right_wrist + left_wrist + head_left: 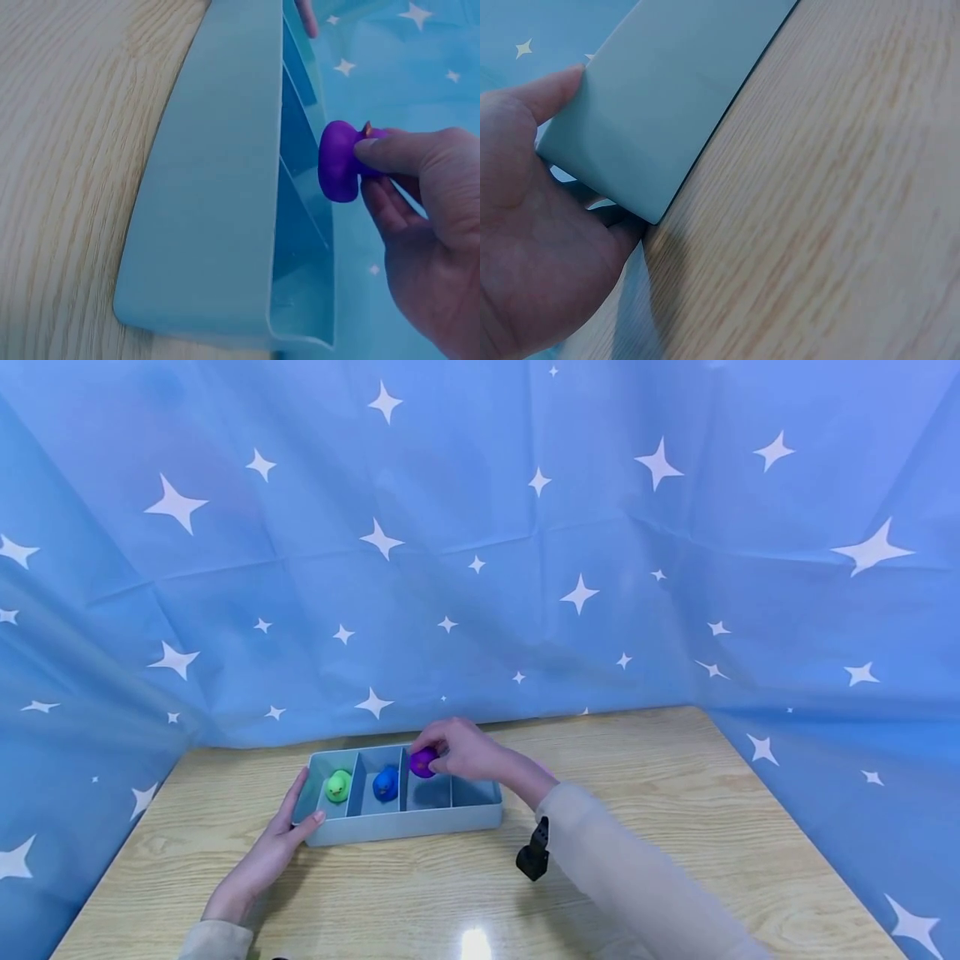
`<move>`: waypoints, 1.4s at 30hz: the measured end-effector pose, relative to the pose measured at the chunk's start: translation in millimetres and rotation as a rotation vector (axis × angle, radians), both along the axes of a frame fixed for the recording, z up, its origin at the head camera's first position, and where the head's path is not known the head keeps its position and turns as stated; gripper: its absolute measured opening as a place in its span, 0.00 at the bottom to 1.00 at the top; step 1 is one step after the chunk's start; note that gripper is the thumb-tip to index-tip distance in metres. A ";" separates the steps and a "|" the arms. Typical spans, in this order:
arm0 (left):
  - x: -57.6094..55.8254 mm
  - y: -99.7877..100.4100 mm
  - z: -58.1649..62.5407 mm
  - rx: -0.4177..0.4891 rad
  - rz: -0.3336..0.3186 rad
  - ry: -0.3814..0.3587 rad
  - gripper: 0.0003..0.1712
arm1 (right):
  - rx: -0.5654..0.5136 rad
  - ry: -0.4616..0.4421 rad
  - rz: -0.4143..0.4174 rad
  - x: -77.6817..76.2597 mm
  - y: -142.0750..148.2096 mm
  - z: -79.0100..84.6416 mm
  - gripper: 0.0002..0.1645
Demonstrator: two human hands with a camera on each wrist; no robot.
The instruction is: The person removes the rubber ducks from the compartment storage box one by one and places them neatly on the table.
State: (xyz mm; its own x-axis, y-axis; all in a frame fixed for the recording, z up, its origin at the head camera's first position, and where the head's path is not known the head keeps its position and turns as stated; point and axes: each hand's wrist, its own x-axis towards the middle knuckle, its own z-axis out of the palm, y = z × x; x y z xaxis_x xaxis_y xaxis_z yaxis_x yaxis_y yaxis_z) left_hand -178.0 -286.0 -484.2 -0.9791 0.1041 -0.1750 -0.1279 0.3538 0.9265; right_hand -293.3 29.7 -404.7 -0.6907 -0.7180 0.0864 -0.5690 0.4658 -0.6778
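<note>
A grey-blue box with dividers stands on the table. A green rubber duck sits in its leftmost compartment, and a blue rubber duck in the one beside it. My left hand grips the box's left end, thumb on the front wall and fingers along the side. Over the third compartment, my right hand pinches a purple rubber duck between thumb and fingers. In the right wrist view this duck is above the box's rim, its orange beak showing. The rightmost compartment holds nothing visible.
Beneath everything lies a wood-grain table. A blue cloth with white stars hangs behind and at both sides. A sliver of something pink shows behind the right wrist, mostly hidden. A black camera mount sits on that wrist.
</note>
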 end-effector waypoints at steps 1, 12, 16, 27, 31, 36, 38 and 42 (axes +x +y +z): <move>0.2 -0.2 0.1 -0.001 0.000 -0.001 0.49 | -0.009 0.012 0.005 0.1 2.7 0.8 0.21; 0.5 -2.7 -1.8 0.011 -0.011 0.003 0.49 | -0.020 0.042 -0.023 -1.0 44.3 9.5 0.20; 0.5 -2.6 -2.1 0.007 -0.008 -0.004 0.49 | -0.048 0.062 -0.009 0.4 61.2 11.3 0.20; -0.5 -1.7 -1.4 0.009 -0.017 -0.005 0.49 | -0.099 0.091 -0.087 4.0 116.3 14.7 0.19; -0.1 -0.9 -0.9 0.013 -0.016 -0.006 0.50 | -0.123 0.073 -0.120 3.8 134.8 11.3 0.20; -0.2 -1.3 0.5 0.012 -0.022 -0.010 0.50 | -0.110 0.085 -0.164 4.7 155.3 5.8 0.21; -0.5 -1.5 0.7 0.012 -0.027 -0.013 0.50 | -0.095 0.095 -0.183 5.3 162.4 3.4 0.20; -1.1 -1.5 0.1 0.017 -0.029 -0.021 0.50 | -0.063 0.111 -0.208 7.3 172.8 -2.7 0.19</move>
